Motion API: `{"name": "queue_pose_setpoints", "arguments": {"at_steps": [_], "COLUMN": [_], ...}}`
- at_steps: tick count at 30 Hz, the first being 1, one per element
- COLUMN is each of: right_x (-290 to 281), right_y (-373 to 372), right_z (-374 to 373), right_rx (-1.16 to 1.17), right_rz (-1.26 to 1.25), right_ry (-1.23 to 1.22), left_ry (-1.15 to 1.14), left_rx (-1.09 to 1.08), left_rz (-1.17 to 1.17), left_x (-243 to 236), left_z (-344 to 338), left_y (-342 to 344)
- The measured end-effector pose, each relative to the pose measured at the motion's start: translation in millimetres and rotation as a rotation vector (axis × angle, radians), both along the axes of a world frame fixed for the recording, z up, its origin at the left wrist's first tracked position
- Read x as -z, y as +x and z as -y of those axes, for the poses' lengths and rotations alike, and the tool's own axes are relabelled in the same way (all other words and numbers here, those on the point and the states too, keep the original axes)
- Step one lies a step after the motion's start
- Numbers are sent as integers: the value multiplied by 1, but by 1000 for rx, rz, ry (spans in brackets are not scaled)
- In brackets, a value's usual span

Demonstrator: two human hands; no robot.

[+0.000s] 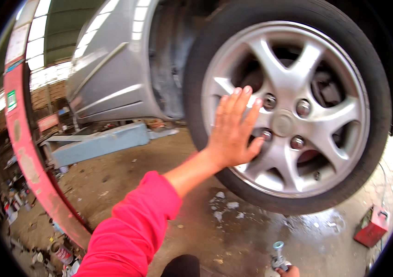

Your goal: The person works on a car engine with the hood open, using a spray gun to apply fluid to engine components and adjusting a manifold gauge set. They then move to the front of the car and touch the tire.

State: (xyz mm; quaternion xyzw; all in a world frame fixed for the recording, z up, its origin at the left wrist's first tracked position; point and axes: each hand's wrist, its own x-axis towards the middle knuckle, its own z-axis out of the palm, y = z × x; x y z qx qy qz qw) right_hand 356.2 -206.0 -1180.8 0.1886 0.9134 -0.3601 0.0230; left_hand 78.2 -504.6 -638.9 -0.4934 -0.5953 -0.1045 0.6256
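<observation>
My left hand (233, 131), at the end of a red sleeve, reaches up to a car wheel. Its fingers are stretched out, and the palm lies against the spokes of the silver alloy rim (300, 69). Around the centre cap (283, 123) several lug nuts (303, 108) sit in their recesses. The black tyre (201, 60) hangs off the floor. Low in the picture, my right hand (291, 271) is wrapped round what looks like an impact wrench (279, 263), its long socket (278, 247) pointing up. Most of that hand is cut off by the lower edge.
A raised grey car body (118, 69) is left of the wheel. The pale blue lift arm (99, 145) runs beneath it from a red lift post (23, 129). A red box (372, 226) stands at the right on the wet floor. Cans (61, 252) and clutter lie at lower left.
</observation>
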Motion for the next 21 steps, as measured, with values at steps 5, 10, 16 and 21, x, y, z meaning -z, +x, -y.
{"name": "queue_pose_setpoints", "arguments": {"at_steps": [5,10,16,21], "right_x": [42,32,9,-16], "right_y": [139,221,268,295], "right_z": [-58,-56,-43,-33], "right_rx": [512,678,739,828], "right_rz": [187,343,435,421], "right_ry": [-116,-45,30,142], "left_ry": [-26,-10,-85,188], "left_rx": [-44,36,168,109], "left_rz": [-61,-37,-27,-384], "left_x": [-2,-1,-22,-160], "left_z": [4,4,21,101], "left_y": [5,9,23,5]}}
